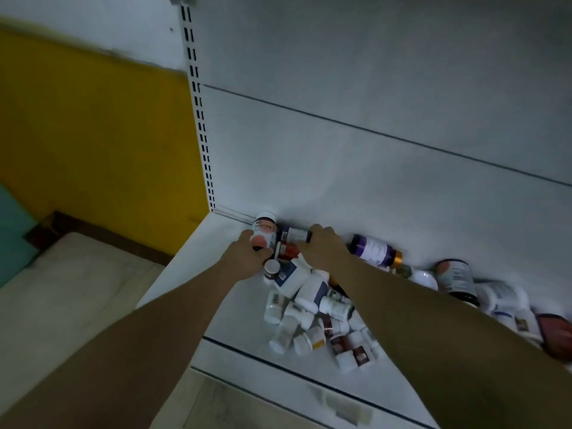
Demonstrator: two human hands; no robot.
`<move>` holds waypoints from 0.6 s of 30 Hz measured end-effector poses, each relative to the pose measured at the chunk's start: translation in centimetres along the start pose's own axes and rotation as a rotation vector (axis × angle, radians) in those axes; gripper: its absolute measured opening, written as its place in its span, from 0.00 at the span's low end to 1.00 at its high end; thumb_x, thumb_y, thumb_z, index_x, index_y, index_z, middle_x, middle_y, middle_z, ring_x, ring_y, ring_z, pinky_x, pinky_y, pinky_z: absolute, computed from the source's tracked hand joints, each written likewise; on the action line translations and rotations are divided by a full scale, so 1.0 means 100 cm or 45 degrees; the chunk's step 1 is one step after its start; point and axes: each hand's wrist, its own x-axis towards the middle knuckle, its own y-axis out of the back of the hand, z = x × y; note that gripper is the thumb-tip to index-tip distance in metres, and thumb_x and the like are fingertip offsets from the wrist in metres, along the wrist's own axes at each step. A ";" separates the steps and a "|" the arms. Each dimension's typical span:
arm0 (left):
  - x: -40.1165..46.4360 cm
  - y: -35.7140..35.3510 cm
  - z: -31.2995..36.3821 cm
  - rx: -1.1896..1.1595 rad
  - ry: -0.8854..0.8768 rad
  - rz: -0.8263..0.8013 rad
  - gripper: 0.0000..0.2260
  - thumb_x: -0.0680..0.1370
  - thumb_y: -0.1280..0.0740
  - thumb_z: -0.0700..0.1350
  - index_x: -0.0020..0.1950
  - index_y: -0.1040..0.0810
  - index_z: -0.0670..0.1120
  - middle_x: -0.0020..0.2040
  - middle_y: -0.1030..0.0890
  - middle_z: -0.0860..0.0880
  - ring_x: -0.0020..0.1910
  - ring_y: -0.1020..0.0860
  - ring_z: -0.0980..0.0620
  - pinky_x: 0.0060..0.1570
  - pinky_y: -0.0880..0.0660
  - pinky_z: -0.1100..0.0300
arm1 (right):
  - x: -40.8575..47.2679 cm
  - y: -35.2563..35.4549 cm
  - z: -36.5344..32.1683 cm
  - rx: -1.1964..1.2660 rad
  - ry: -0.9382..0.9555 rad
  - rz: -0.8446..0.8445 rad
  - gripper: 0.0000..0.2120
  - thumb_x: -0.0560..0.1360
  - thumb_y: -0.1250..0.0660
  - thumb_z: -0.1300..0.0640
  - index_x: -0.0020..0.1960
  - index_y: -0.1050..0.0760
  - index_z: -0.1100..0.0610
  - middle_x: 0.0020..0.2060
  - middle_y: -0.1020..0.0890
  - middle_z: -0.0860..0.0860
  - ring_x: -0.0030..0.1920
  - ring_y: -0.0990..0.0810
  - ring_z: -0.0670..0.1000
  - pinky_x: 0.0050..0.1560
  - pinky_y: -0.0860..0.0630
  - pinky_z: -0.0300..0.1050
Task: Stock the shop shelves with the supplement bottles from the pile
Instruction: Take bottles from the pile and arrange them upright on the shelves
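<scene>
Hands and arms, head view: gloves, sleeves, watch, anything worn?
Nothing worn that shows. The left hand and the right hand are bare, with no gloves, and no rings can be made out. Both forearms are bare from wrist to the frame edge: no sleeve, watch, band or strap. The dim, slightly blurred picture could hide small details.

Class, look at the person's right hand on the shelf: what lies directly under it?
The right hand grips a dark purple bottle lying on its side. A red-labelled bottle shows beside the palm. Anything beneath the palm itself is covered.
</scene>
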 end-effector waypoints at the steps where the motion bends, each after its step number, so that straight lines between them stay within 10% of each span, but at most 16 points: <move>1: 0.007 -0.003 -0.003 -0.025 -0.012 -0.004 0.29 0.77 0.35 0.51 0.74 0.42 0.46 0.67 0.29 0.39 0.62 0.28 0.40 0.54 0.32 0.57 | 0.005 -0.005 -0.002 -0.026 -0.024 0.011 0.25 0.78 0.45 0.41 0.68 0.37 0.57 0.61 0.29 0.59 0.60 0.27 0.61 0.57 0.27 0.52; 18: 0.049 -0.001 -0.028 -0.479 0.094 0.127 0.22 0.78 0.37 0.49 0.69 0.35 0.43 0.61 0.26 0.41 0.52 0.27 0.45 0.57 0.26 0.51 | 0.037 -0.031 -0.014 0.266 -0.264 0.141 0.14 0.77 0.38 0.55 0.61 0.35 0.56 0.55 0.25 0.56 0.52 0.24 0.56 0.54 0.25 0.53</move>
